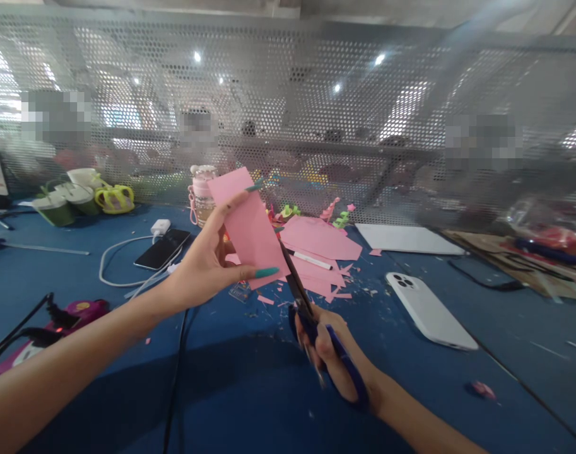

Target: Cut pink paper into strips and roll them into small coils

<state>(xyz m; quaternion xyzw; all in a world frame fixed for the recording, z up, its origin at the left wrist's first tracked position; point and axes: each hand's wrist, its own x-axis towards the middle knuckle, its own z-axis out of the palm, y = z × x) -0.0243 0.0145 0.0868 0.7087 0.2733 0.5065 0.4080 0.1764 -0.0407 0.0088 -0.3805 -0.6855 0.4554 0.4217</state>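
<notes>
A rectangular sheet of pink paper [254, 233] is held up off the table by my left hand [214, 252], thumb in front near its lower edge and a finger across its upper part. My right hand [332, 353] grips the dark blue handles of a pair of scissors [347, 366]. Their dark blades point up and away, right beside the paper's right edge; whether they touch it I cannot tell. Behind lie more pink sheets [323, 239], with a white pen [311, 259] on them and pink scraps [265, 300] scattered around.
On the blue table [240, 391], a white phone [429, 312] lies right and a black phone [163, 248] with a charger [161, 227] left. A purple power strip [82, 312] trails cables. A pink-lidded bottle [203, 195] stands before the perforated metal screen [288, 94].
</notes>
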